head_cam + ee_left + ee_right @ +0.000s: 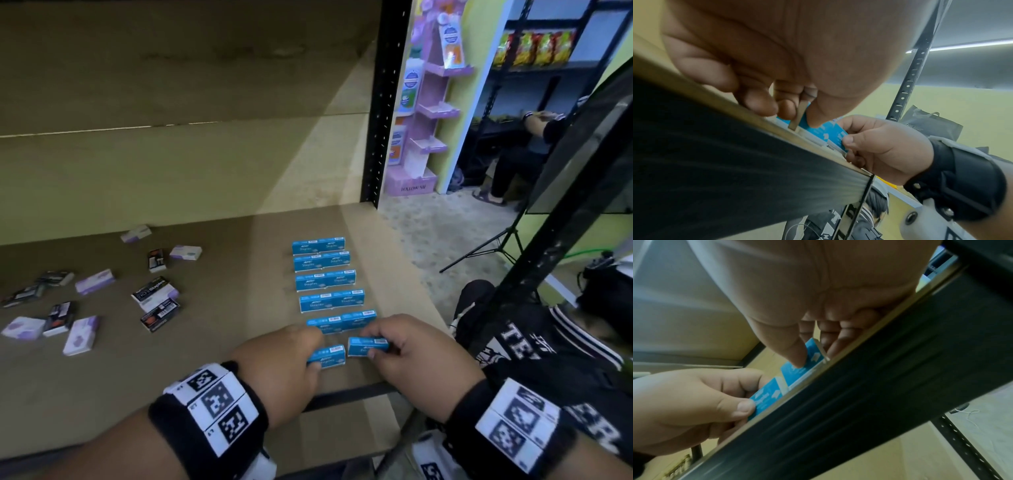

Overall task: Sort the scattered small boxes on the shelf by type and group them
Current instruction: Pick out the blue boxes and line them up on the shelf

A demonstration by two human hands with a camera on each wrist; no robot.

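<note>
Both hands are down at the front edge of the shelf (219, 404), each pinching one small blue staples box. The left hand (291, 359) has thumb and fingers closed round the left blue box (327, 356); the right hand (407, 353) grips the right blue box (368, 346) the same way. The two boxes sit just beside each other with a small gap between them, low on the shelf board, though from either wrist view I cannot tell whether they are fully resting on it.

These look like light, stiff card cartons. They should slide easily on the board and take a pinch across the long faces without crushing, which is how they are held now. Being so light, I would expect one to tip or skid if nudged at a corner.

Just beyond the fingers runs the column of blue pairs (325, 284), the nearest pair almost touching the knuckles, so any push forward could knock that row crooked. Well off beyond the left hand lie the unsorted purple-and-white boxes (94, 281) mixed with black boxes (160, 314), some overlapping. Close beyond the right hand the board ends, and a black upright post (385, 102) stands at its far corner.
</note>
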